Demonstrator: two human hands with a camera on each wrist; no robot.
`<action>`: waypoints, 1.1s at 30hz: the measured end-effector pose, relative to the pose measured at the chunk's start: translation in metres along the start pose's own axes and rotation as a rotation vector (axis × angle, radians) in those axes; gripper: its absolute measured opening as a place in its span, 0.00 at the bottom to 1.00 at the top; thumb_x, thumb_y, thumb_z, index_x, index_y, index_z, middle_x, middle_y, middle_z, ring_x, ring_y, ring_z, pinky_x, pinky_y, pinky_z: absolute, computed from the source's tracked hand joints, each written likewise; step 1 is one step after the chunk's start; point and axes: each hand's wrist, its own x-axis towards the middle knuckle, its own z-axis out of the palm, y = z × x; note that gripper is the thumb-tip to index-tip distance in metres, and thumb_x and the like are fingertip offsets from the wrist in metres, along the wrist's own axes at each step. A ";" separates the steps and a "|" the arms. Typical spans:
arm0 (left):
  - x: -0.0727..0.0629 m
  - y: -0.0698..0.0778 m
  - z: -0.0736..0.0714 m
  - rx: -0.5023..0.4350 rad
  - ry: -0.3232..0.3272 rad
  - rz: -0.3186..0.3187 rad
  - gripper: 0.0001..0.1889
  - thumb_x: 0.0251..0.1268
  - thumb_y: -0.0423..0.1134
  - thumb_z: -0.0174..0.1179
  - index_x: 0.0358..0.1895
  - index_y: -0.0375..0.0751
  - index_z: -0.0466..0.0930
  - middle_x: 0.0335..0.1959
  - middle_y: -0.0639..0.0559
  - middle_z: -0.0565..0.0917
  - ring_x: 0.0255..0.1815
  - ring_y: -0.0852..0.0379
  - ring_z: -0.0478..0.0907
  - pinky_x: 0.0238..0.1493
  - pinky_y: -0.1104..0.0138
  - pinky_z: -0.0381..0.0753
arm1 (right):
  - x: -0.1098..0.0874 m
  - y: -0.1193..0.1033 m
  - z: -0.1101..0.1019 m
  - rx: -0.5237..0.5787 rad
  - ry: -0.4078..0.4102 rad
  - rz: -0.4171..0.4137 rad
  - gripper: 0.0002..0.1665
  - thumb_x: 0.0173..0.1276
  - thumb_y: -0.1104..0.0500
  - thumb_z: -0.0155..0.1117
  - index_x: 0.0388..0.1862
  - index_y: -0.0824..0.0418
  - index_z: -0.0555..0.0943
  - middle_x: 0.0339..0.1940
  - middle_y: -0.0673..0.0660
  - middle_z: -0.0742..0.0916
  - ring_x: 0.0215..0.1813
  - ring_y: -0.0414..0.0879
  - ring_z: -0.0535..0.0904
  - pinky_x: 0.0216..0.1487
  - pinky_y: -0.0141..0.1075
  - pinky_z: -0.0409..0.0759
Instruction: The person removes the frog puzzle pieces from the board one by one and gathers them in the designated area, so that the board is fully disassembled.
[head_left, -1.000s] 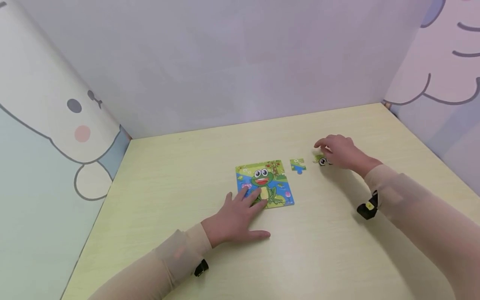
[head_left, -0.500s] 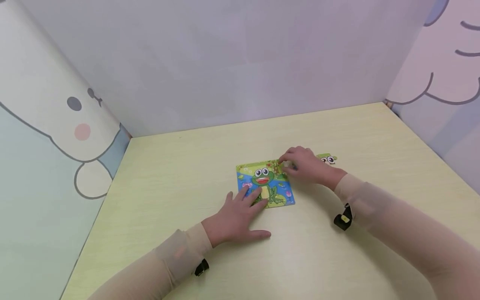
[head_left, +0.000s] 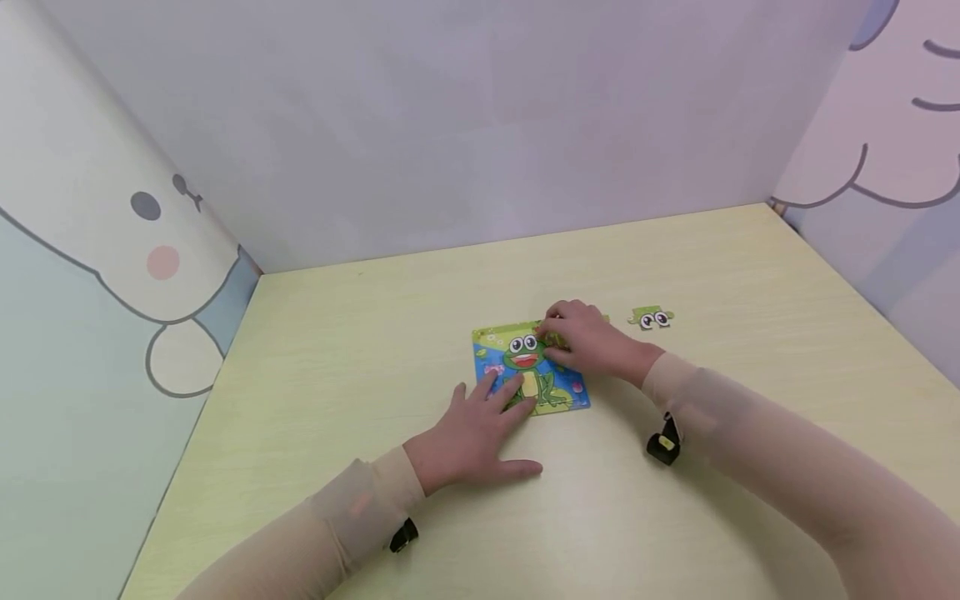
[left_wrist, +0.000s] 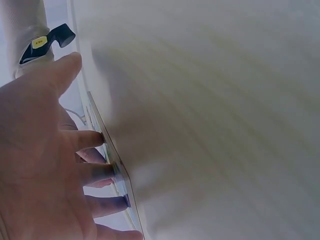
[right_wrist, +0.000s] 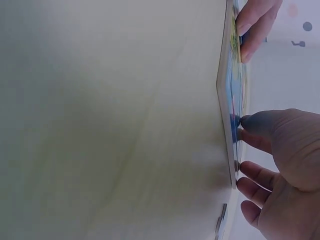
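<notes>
A square frog puzzle (head_left: 528,387) lies on the table. My left hand (head_left: 468,433) is spread flat, its fingertips resting on the puzzle's lower left part; the left wrist view shows those fingers (left_wrist: 97,172) straight against its edge. Over the upper right part, my right hand (head_left: 588,342) bends its fingers and thumb about a piece with the tree picture. In the right wrist view the right hand's fingertips (right_wrist: 245,170) touch the puzzle's face; how firmly they pinch the piece is hidden. A loose piece with frog eyes (head_left: 651,317) lies to the right.
A corner of another green piece (head_left: 604,318) shows just behind my right hand, mostly covered. The pale wooden table (head_left: 360,333) meets a grey wall (head_left: 450,125) at the back. Side panels carry cartoon drawings (head_left: 146,206).
My right hand has moved left from the frog-eyes piece, past the other loose piece, onto the puzzle's upper right. The frog-eyes piece is now uncovered. My left hand has stayed in place.
</notes>
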 end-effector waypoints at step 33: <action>0.001 0.000 0.002 0.032 0.022 0.003 0.44 0.67 0.75 0.55 0.80 0.54 0.66 0.84 0.46 0.61 0.83 0.32 0.56 0.68 0.32 0.70 | 0.005 -0.003 -0.003 0.034 0.038 0.043 0.24 0.74 0.59 0.68 0.68 0.57 0.79 0.58 0.61 0.86 0.61 0.60 0.79 0.66 0.60 0.73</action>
